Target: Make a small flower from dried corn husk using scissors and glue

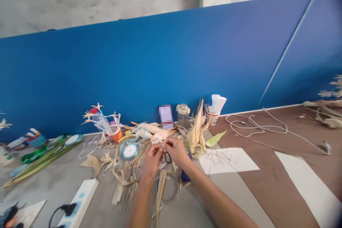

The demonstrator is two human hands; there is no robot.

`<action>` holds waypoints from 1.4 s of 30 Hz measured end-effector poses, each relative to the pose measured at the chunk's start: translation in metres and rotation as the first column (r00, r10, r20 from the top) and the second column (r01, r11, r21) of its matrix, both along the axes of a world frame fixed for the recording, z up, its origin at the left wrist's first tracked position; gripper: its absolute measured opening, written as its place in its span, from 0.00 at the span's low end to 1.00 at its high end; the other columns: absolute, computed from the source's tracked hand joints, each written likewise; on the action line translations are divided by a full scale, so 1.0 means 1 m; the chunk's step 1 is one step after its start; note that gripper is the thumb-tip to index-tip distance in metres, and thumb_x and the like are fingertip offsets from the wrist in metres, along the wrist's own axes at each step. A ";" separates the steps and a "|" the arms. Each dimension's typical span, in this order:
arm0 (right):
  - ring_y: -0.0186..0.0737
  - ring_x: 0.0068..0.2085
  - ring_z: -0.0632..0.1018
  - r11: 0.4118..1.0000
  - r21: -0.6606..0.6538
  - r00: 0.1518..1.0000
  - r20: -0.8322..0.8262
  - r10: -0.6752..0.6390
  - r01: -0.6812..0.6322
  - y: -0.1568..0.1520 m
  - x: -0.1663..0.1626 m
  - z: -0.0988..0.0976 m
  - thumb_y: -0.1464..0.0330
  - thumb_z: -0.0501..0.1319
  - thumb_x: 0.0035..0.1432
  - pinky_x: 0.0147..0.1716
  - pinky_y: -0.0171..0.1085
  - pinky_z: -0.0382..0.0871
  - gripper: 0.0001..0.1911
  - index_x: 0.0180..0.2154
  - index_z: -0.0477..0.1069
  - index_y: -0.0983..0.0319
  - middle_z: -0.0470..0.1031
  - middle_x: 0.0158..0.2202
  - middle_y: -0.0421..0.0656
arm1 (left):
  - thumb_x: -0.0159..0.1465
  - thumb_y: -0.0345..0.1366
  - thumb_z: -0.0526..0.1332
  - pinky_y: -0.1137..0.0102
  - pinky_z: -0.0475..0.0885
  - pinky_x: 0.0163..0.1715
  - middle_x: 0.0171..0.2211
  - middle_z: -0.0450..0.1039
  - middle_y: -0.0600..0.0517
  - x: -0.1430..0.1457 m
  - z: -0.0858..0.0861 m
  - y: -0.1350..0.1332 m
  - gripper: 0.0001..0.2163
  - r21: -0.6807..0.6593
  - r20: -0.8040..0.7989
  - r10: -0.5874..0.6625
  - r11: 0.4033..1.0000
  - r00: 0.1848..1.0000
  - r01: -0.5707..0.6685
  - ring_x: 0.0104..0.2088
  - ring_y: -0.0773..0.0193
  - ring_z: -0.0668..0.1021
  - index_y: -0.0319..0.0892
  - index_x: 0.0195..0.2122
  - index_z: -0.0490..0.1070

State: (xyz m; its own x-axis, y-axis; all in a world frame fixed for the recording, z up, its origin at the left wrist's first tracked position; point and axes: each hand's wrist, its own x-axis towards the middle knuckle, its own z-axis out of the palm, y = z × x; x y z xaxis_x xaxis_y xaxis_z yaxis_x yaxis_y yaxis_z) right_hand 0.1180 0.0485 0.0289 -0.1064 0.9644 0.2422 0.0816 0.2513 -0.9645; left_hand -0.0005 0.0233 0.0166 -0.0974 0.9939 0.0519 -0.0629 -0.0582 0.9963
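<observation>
In the head view my left hand (154,156) and my right hand (175,149) meet above the table, fingertips pinched together. Whatever sits between the fingertips is too small to make out. Just below the right hand shows a black ring like a scissors handle (167,157); I cannot tell whether the hand touches it. Dried corn husks (157,134) lie behind the hands, and husk scraps (120,181) are strewn to the left. Beside the left hand is a roll of light blue ribbon (130,151). Between my forearms lie a wire coil (175,187) and a husk strip (160,188).
A phone (166,117) and a clear jar (183,114) stand by the blue partition (149,67). White paper (227,160) with thin wires lies right, near a white cable (256,124). A power strip (81,199) is front left; a red cup (117,136) stands behind.
</observation>
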 end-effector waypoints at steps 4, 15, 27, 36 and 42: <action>0.33 0.25 0.66 0.998 0.044 0.999 0.002 -0.048 0.048 0.002 0.005 0.003 0.71 0.53 0.47 0.26 0.31 0.59 0.06 0.22 0.67 0.63 0.66 0.20 0.37 | 0.53 0.42 0.62 0.75 0.57 0.20 0.23 0.68 0.55 -0.004 -0.005 0.002 0.11 -0.016 0.049 0.083 0.996 0.995 -0.082 0.19 0.72 0.64 0.40 0.30 0.69; 0.33 0.23 0.65 0.996 0.063 0.997 0.041 -0.071 0.068 0.004 0.013 0.009 0.69 0.54 0.48 0.25 0.31 0.57 0.07 0.21 0.65 0.62 0.64 0.19 0.36 | 0.50 0.32 0.57 0.73 0.56 0.20 0.20 0.67 0.56 -0.041 0.011 -0.007 0.03 -0.066 -0.385 0.079 0.991 0.920 -0.113 0.17 0.69 0.64 0.42 0.26 0.69; 0.33 0.24 0.66 0.996 0.078 0.993 0.099 -0.060 0.053 -0.002 0.014 0.020 0.71 0.54 0.47 0.26 0.32 0.58 0.06 0.21 0.66 0.62 0.66 0.20 0.37 | 0.51 0.29 0.58 0.69 0.57 0.30 0.26 0.69 0.50 -0.057 -0.017 -0.037 0.04 -0.085 -0.883 -0.064 0.996 0.464 -0.026 0.30 0.58 0.71 0.43 0.23 0.69; 0.34 0.25 0.67 0.996 0.072 0.994 0.093 -0.065 0.058 -0.005 0.015 0.023 0.73 0.54 0.46 0.27 0.32 0.59 0.06 0.21 0.66 0.62 0.67 0.20 0.37 | 0.49 0.26 0.58 0.70 0.55 0.28 0.20 0.62 0.53 -0.047 -0.019 -0.031 0.08 -0.030 -0.827 0.018 0.997 0.562 -0.076 0.25 0.63 0.66 0.43 0.17 0.63; 0.33 0.24 0.65 0.997 0.064 0.999 -0.018 -0.036 0.037 -0.003 0.014 0.021 0.71 0.54 0.46 0.26 0.31 0.58 0.05 0.22 0.67 0.63 0.65 0.20 0.36 | 0.51 0.36 0.62 0.74 0.54 0.21 0.16 0.60 0.58 -0.048 0.007 -0.027 0.07 -0.102 -0.375 0.070 0.988 0.924 -0.116 0.18 0.70 0.62 0.42 0.22 0.65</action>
